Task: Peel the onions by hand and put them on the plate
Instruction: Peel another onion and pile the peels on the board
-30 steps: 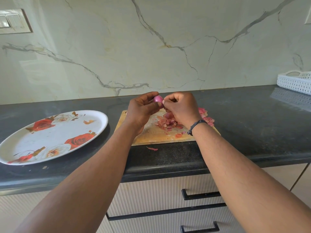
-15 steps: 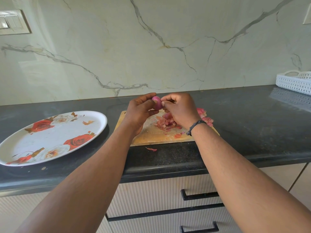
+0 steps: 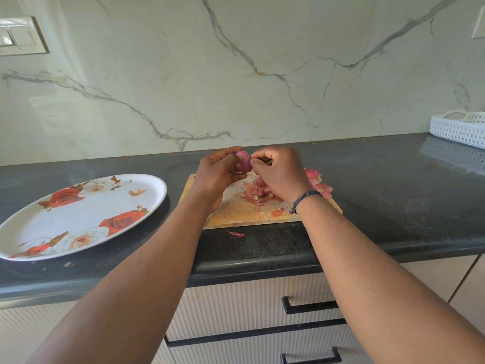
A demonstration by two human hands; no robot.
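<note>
Over the wooden cutting board [image 3: 246,215] at the centre of the black worktop [image 3: 380,195], I hold a small pink onion [image 3: 243,161] up between both hands. My left hand [image 3: 217,174] cups it, fingers and thumb curled round its left side; my right hand [image 3: 279,174], a dark band at the wrist, has its fingers bunched and pinching at the onion's right edge, picking at what I judge to be a last shred of skin. The onion's visible face looks smooth and glossy, so I take the peeling of this one to be nearly finished.

Below my hands, a heap of papery pink onion peels [image 3: 258,193] lies on the board, with more peels [image 3: 319,183] spilling toward 3 o'clock; whether any unpeeled onions sit among them I cannot tell. One stray scrap [image 3: 235,234] rests on the worktop at the board's 6 o'clock edge.

The rose-patterned oval plate [image 3: 31,229], at 9 o'clock from the board, carries no onions yet. So the placing step is not yet done for this onion.

A white perforated basket [image 3: 458,127] stands far off at 2 o'clock.
</note>
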